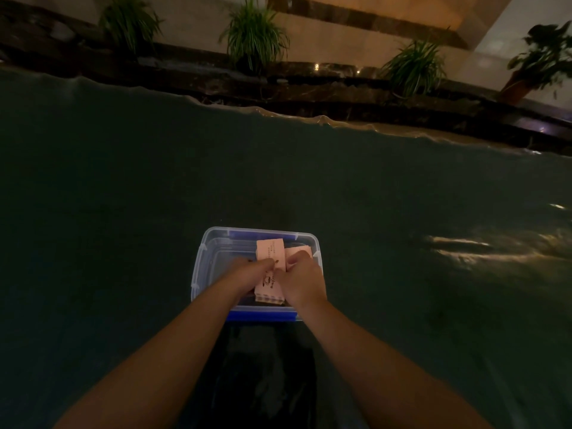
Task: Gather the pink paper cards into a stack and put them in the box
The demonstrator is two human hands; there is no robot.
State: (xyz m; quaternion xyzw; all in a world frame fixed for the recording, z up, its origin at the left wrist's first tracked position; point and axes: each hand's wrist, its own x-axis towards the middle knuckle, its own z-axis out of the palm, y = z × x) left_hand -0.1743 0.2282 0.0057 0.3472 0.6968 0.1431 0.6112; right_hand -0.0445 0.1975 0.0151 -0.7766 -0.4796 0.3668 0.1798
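Both hands are down inside the clear plastic box [198, 267] — the left hand [252, 275] and right hand [301, 278] pinch the stack of pink paper cards [270, 253] between them, one loose pink card [297, 251] lying just beside it. The light is dim, and the stack looks uneven — let go carelessly and I'd expect the cards to fan out across the box floor.

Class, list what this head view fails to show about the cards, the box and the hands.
- Card print: too small and dim to read.
- Card count: stack edge partly hidden by both hands.
- Box floor: dark and covered by the left hand and right hand.
- Fingertips: tucked behind the cards.
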